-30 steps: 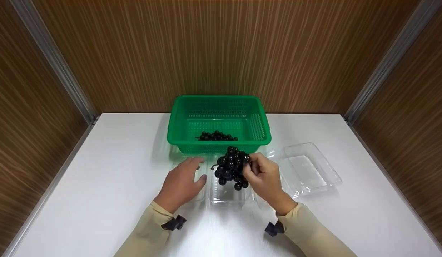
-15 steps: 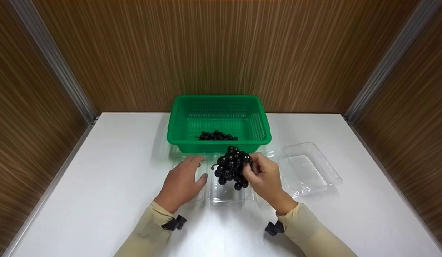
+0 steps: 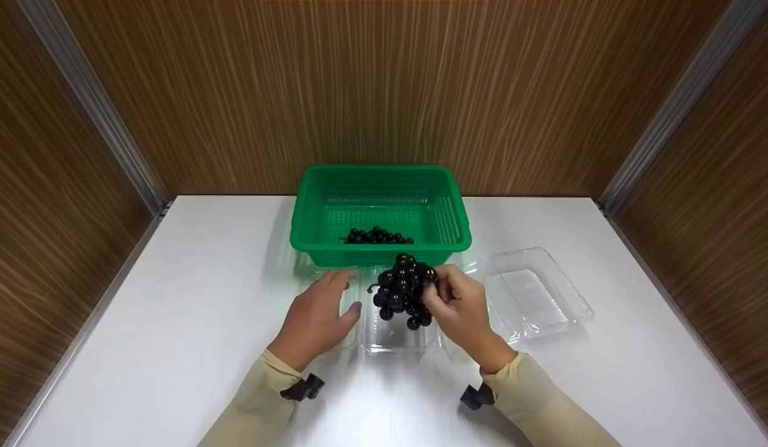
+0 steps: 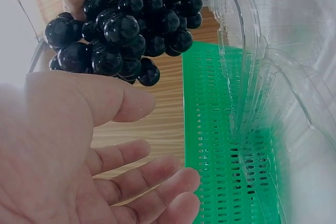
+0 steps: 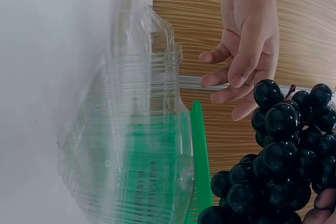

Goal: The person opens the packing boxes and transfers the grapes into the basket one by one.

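My right hand (image 3: 461,304) pinches a bunch of dark grapes (image 3: 401,288) by its right side, holding it up over an open clear plastic clamshell box (image 3: 402,349). A short stem juts from the bunch's left. My left hand (image 3: 315,320) hovers just left of the grapes, fingers and thumb spread apart, holding nothing. In the left wrist view its palm (image 4: 58,150) shows below the bunch (image 4: 123,30), apart from it. The right wrist view has the grapes (image 5: 283,156) large at lower right, with only a bit of the right fingertips (image 5: 323,211) showing.
Behind the hands a green perforated basket (image 3: 380,248) stands against the wood-grain wall (image 3: 384,93); another dark grape bunch (image 3: 377,236) lies inside it. A second clear plastic box part (image 3: 536,298) lies to the right on the white table (image 3: 191,310).
Hardly anything differs. The left hand has shifted very slightly up; the right hand keeps its pinch on the grapes in nearly the same place.
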Demonstrator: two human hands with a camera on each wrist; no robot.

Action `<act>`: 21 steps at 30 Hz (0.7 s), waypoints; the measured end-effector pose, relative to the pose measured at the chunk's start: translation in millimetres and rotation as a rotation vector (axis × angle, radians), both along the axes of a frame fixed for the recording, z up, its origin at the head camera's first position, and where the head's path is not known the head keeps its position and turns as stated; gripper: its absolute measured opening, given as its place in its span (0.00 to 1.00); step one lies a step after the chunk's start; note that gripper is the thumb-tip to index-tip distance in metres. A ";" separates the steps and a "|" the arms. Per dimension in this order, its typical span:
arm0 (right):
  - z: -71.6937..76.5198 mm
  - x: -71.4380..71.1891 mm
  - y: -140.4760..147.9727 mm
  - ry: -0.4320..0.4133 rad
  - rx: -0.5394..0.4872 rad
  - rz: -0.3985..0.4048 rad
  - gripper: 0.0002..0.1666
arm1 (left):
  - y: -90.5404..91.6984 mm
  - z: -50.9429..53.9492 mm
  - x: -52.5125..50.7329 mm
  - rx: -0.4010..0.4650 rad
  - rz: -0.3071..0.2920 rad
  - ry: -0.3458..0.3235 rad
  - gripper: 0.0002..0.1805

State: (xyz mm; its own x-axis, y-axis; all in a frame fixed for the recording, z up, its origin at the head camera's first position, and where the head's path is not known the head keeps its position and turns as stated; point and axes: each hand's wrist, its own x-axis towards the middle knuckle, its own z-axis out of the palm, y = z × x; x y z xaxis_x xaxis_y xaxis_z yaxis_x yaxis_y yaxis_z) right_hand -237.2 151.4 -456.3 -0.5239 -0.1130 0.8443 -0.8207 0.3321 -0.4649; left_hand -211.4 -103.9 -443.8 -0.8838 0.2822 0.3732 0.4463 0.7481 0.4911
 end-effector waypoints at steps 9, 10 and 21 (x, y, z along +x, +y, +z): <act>0.1 -0.7 0.1 -0.023 -0.009 0.008 0.10 | 0.2 -1.0 0.3 -0.014 -0.003 -0.022 0.26; 0.0 -0.7 0.2 -0.024 -0.009 0.005 0.10 | 0.2 -1.2 0.1 -0.019 -0.003 -0.021 0.26; -2.1 -0.8 -0.1 -0.019 -0.022 0.013 0.12 | 0.3 -1.4 -0.5 -0.027 -0.001 -0.032 0.26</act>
State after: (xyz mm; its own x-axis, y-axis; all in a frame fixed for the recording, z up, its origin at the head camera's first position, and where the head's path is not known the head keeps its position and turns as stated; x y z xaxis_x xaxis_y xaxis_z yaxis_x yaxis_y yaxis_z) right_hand -238.0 151.3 -458.4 -0.5382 -0.1013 0.8367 -0.8161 0.3106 -0.4873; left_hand -211.9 -103.7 -445.2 -0.8949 0.2927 0.3370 0.4314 0.7611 0.4844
